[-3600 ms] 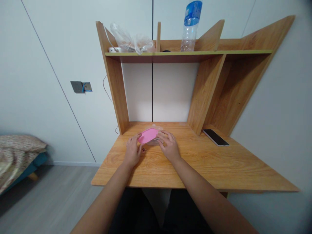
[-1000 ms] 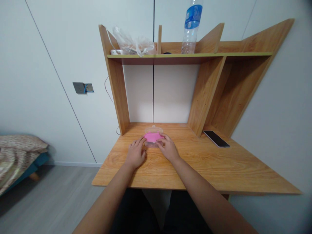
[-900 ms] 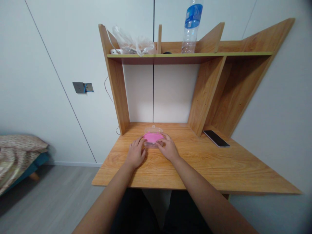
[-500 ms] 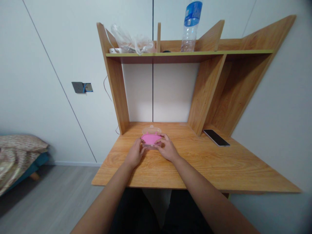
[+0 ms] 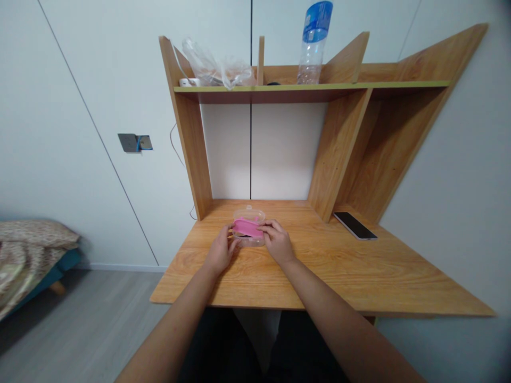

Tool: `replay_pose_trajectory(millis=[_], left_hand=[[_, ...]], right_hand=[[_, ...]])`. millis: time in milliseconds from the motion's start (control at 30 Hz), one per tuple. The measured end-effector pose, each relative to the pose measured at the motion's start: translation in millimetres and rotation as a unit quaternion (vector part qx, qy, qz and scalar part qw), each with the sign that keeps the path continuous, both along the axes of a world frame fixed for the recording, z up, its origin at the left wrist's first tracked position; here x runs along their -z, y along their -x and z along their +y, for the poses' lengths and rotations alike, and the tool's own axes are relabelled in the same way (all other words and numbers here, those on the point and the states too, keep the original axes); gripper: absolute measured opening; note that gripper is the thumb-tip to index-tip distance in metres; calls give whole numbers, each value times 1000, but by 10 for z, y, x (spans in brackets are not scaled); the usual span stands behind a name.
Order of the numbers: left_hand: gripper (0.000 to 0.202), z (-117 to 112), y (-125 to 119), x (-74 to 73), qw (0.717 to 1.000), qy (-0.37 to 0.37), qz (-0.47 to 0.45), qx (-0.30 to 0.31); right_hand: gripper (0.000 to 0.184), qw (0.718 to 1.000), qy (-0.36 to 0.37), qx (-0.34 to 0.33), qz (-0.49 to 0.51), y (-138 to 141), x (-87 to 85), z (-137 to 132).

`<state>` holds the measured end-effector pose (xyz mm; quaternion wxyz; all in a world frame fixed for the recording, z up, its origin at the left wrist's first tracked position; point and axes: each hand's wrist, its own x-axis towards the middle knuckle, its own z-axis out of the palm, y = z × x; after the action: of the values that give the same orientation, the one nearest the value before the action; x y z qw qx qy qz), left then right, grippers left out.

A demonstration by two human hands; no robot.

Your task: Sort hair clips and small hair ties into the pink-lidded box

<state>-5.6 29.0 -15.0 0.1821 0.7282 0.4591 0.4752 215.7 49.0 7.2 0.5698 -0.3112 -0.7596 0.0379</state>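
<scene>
A small clear plastic case point(image 5: 251, 242) rests on the wooden desk, its see-through lid point(image 5: 249, 214) swung back. Over the case's base, a flat pink panel point(image 5: 245, 228) is tilted, with something dark showing in the gap below its front edge. My left hand point(image 5: 220, 252) grips the left end of the case, fingertips curled at its side; whether they also touch the panel is unclear. The right edge of the pink panel is pinched between the thumb and fingers of my right hand point(image 5: 278, 243).
A dark-screened phone point(image 5: 354, 225) lies on the desk point(image 5: 319, 271) at the right. Above, a shelf point(image 5: 279, 88) carries a plastic bottle point(image 5: 313, 45) and a crumpled clear bag point(image 5: 221, 69). Upright wooden side panels frame the desk's back.
The pink panel has tipped up at its front, opening a gap to the case's base. My right hand has shifted slightly right and up with the panel's edge. My left hand has barely moved.
</scene>
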Motion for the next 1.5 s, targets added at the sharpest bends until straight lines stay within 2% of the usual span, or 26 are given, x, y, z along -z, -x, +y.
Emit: replay_pose_trajectory(millis=[167,300,667,900,1133,1300,1500], left_hand=[[40,-11,-7,-11,1000,5,-11,3],[43,2,1,6,1000,-1,-12,2],[45,3,23,-39,997,-59,42,22],[55,38,45,12,997,-63,50,-8],[61,65,63,65,998,-38,32,-26],[65,56,53,52,999,-26,6,-18],[57,77,23,79,999,-6,-36,9]], right_hand=[[39,998,-26,41,46,-6,-33,-1],[40,997,-16,53,46,-14,-52,14],[36,996,19,55,-69,19,-53,-2],[20,988,15,23,-152,3,-128,-115],[30,978,8,-12,-210,-28,-92,-45],[31,979,13,-6,-202,-20,-86,-47],[35,988,39,41,-141,-51,-16,17]])
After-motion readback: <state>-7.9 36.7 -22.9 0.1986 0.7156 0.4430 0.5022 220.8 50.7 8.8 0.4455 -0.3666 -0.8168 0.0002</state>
